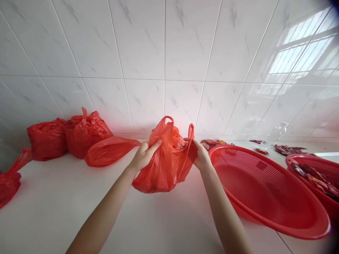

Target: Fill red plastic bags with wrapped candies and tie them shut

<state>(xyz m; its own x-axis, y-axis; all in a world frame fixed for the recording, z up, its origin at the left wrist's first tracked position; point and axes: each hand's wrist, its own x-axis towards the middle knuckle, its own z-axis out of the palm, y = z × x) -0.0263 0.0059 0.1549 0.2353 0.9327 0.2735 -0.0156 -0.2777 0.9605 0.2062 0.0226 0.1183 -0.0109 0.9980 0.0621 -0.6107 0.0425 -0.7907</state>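
Observation:
A thin red plastic bag with loop handles is held up over the white counter, in the middle of the head view. My left hand grips its left side, thumb lying on the plastic. On the bag's right side, my right hand is closed on the plastic near one handle, its fingers partly hidden behind the bag. The bag's mouth gapes a little at the top between the two handles. What it contains, if anything, cannot be seen.
Two full red bags stand at the left wall, with a flatter red bag beside them and another at far left. A red basket is on the right, near a second basket holding packets. Small packets lie behind.

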